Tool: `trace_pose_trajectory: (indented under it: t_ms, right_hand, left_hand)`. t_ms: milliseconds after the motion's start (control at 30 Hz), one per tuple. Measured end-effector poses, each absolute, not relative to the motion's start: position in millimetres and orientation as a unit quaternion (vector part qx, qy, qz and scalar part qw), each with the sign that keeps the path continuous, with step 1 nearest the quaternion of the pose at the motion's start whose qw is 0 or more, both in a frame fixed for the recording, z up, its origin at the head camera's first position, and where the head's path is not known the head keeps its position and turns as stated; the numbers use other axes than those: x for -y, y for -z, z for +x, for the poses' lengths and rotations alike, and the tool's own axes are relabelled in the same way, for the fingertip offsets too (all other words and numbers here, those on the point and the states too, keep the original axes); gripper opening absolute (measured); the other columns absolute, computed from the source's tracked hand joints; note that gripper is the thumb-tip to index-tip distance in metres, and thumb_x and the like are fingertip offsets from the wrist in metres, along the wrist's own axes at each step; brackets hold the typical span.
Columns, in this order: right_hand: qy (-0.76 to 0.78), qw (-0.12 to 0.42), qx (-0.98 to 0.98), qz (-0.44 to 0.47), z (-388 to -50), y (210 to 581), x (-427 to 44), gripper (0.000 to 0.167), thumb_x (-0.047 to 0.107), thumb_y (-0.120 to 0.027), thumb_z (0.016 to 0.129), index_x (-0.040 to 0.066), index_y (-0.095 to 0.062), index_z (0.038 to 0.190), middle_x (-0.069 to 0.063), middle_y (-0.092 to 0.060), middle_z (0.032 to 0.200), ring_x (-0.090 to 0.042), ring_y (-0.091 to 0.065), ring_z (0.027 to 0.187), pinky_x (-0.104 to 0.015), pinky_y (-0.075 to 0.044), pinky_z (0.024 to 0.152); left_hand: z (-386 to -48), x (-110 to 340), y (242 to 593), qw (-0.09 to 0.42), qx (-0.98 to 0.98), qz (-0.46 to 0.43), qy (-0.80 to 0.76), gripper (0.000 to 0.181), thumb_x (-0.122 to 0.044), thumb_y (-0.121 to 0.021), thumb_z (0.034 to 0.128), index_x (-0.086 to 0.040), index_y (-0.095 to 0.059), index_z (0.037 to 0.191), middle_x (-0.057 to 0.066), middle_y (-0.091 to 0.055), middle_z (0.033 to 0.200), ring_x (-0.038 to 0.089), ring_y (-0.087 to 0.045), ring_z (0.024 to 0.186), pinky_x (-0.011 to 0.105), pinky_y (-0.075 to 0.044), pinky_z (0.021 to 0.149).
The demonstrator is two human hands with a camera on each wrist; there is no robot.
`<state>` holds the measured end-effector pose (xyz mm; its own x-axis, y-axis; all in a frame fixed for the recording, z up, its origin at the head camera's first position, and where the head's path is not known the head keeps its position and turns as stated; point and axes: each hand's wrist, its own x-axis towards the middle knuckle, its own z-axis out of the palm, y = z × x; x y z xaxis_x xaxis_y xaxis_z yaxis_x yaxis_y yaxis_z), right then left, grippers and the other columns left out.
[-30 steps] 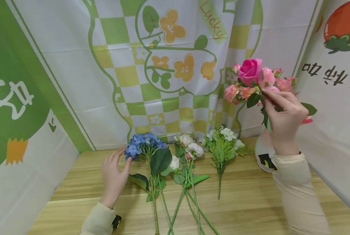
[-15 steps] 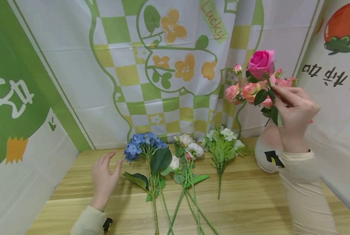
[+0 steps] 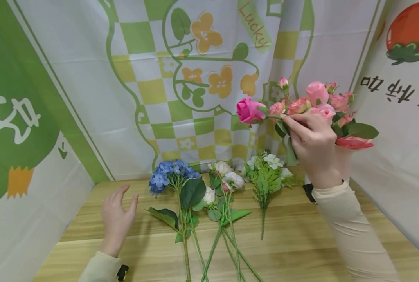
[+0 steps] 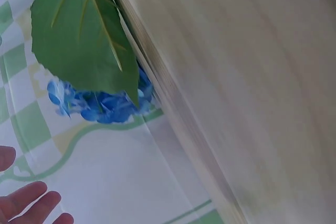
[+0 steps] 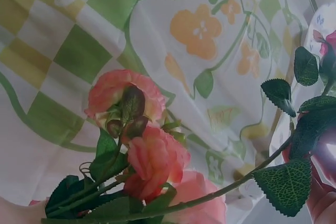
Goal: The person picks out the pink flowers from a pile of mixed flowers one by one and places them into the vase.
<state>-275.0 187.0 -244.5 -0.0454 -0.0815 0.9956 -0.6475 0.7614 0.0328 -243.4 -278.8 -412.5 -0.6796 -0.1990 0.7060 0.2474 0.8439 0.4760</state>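
My right hand [image 3: 313, 147] pinches the stem of a magenta rose [image 3: 249, 110] in the head view. The rose tilts sideways, its bloom pointing left. Behind that hand, pink flowers [image 3: 316, 93] stand in a vase [image 3: 344, 158] mostly hidden by the hand and sleeve. In the right wrist view, a leafy stem [image 5: 226, 184] crosses in front of pink blooms [image 5: 152, 161] to the fingers [image 5: 319, 203] at the right edge. My left hand [image 3: 117, 219] holds nothing, fingers spread, left of a blue hydrangea [image 3: 172, 174]; its fingertips [image 4: 31, 195] show in the left wrist view.
White flowers [image 3: 233, 180] with crossing long stems lie on the wooden table [image 3: 294, 243], right of the hydrangea. Farther right is a green spray with small white blossoms [image 3: 270, 176]. A printed curtain [image 3: 202, 129] hangs at the back.
My right hand has gone right, then back left, and the rose has tipped from upright to pointing left. The left hand has drawn away leftward from the hydrangea.
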Motion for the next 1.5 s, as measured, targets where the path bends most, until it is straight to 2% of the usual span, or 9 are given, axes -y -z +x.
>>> trace_pose_trajectory:
  t_ms: [133,300,467,633,800,1000,1233,1500]
  right_hand:
    - [-0.206,0.656,0.678,0.260,-279,248,-185,0.021,0.000,-0.058,0.090,0.009,-0.077,0.097,-0.016,-0.070,0.087,-0.035,-0.060,0.074,-0.046,-0.049,0.067]
    - [-0.201,0.658,0.679,0.256,-277,247,-187,0.024,-0.001,-0.056,0.091,0.009,-0.076,0.099,-0.017,-0.070,0.090,-0.037,-0.061,0.079,-0.048,-0.050,0.074]
    - [-0.184,0.659,0.675,0.276,-274,244,-179,0.023,-0.003,-0.059,0.089,0.008,-0.076,0.098,-0.016,-0.070,0.089,-0.036,-0.060,0.077,-0.047,-0.051,0.073]
    - [-0.166,0.651,0.684,0.284,-271,244,-173,0.023,-0.003,-0.060,0.089,0.009,-0.075,0.101,-0.016,-0.070,0.091,-0.036,-0.061,0.081,-0.046,-0.052,0.077]
    - [-0.176,0.655,0.690,0.254,-272,244,-180,0.023,-0.002,-0.058,0.090,0.008,-0.076,0.099,-0.016,-0.069,0.090,-0.036,-0.060,0.079,-0.047,-0.051,0.073]
    - [-0.180,0.652,0.706,0.210,-264,237,-193,0.023,0.006,-0.054,0.094,0.008,-0.074,0.106,-0.017,-0.068,0.096,-0.037,-0.059,0.087,-0.046,-0.049,0.081]
    - [-0.223,0.696,0.667,0.145,-267,222,-198,0.019,0.012,-0.059,0.093,0.008,-0.076,0.096,-0.020,-0.069,0.087,-0.040,-0.057,0.074,-0.049,-0.046,0.067]
    - [-0.223,0.670,0.693,0.144,-271,219,-202,0.019,0.012,-0.058,0.093,0.009,-0.075,0.101,-0.018,-0.070,0.092,-0.039,-0.059,0.082,-0.049,-0.046,0.073]
  left_hand:
    - [-240,285,412,0.399,0.875,-0.004,0.275,0.040,-0.013,-0.067,0.0851,0.006,-0.059,0.119,0.027,-0.060,0.120,0.044,-0.051,0.111,0.057,-0.032,0.099]
    - [-238,288,412,0.399,0.876,0.002,0.271,0.039,-0.015,-0.067,0.0861,0.005,-0.059,0.119,0.026,-0.060,0.120,0.044,-0.051,0.111,0.057,-0.033,0.097]
    - [-238,290,412,0.400,0.876,0.007,0.270,0.040,-0.016,-0.067,0.0860,0.005,-0.059,0.119,0.026,-0.060,0.120,0.044,-0.051,0.110,0.057,-0.034,0.096]
    - [-238,291,412,0.402,0.875,0.006,0.269,0.040,-0.016,-0.067,0.0862,0.005,-0.059,0.119,0.026,-0.061,0.119,0.044,-0.051,0.110,0.057,-0.034,0.096]
    - [-238,290,412,0.403,0.876,0.005,0.266,0.039,-0.016,-0.067,0.0862,0.004,-0.060,0.119,0.025,-0.061,0.118,0.043,-0.052,0.110,0.056,-0.034,0.096]
    - [-236,290,412,0.396,0.878,0.008,0.268,0.039,-0.017,-0.066,0.0872,0.003,-0.060,0.120,0.024,-0.061,0.119,0.043,-0.051,0.111,0.057,-0.034,0.095]
    - [-236,291,412,0.404,0.875,-0.003,0.266,0.039,-0.017,-0.065,0.0882,0.004,-0.059,0.121,0.026,-0.060,0.120,0.045,-0.051,0.111,0.058,-0.034,0.094]
    - [-236,291,411,0.405,0.876,-0.006,0.262,0.039,-0.017,-0.065,0.0881,0.005,-0.059,0.120,0.026,-0.060,0.120,0.045,-0.051,0.111,0.058,-0.034,0.094]
